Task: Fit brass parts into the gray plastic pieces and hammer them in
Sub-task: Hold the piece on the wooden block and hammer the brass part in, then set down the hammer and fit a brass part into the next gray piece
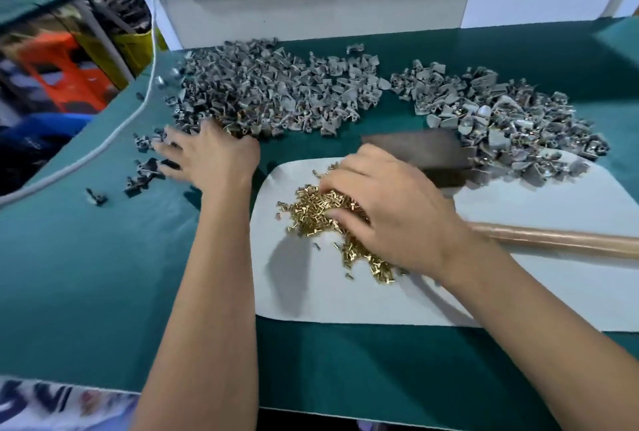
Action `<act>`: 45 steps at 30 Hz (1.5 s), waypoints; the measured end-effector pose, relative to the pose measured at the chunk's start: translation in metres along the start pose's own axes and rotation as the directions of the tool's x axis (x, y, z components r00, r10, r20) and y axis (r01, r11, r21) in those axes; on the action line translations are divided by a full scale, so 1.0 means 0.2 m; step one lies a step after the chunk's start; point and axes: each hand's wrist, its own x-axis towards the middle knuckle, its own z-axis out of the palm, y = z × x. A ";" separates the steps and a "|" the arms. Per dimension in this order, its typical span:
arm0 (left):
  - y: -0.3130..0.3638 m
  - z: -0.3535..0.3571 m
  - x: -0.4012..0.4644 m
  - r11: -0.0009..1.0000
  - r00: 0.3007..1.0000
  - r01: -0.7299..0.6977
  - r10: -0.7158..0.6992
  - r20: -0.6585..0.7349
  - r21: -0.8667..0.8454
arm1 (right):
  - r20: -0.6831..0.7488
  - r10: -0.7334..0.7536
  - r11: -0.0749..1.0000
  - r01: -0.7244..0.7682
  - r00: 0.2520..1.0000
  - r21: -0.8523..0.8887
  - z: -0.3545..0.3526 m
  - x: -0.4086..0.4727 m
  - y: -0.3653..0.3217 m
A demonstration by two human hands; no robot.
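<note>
Nearest me, my right hand (pixel 390 209) curls over the brass parts (pixel 318 212) heaped on the white sheet (pixel 345 292) mid-worktop (pixel 86 275), fingers digging in. Beyond, my left hand (pixel 211 154) lies spread, fingers straight, touching the near edge of the left heap of gray plastic pieces (pixel 269 91). A hammer (pixel 553 240) lies toward the right edge.

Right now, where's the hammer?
In the head view the hammer lies on the right of the white mat, its wooden handle running off the right edge, partly hidden behind the right hand over the brass parts.
</note>
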 end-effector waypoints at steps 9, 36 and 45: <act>-0.14 0.00 0.14 0.987 0.986 0.144 -0.150 0.072 0.076 | 0.219 -0.060 0.992 0.083 0.974 -0.097 0.12 0.16 -0.19; -0.34 0.02 0.46 0.952 0.947 -0.270 0.235 0.220 0.144 | 0.349 0.128 0.983 -0.072 0.928 -0.171 0.39 0.81 -0.33; 0.00 0.17 0.31 0.927 0.870 -0.366 0.309 0.383 0.084 | 0.367 0.301 0.954 -0.277 0.880 -0.116 0.29 0.77 -0.16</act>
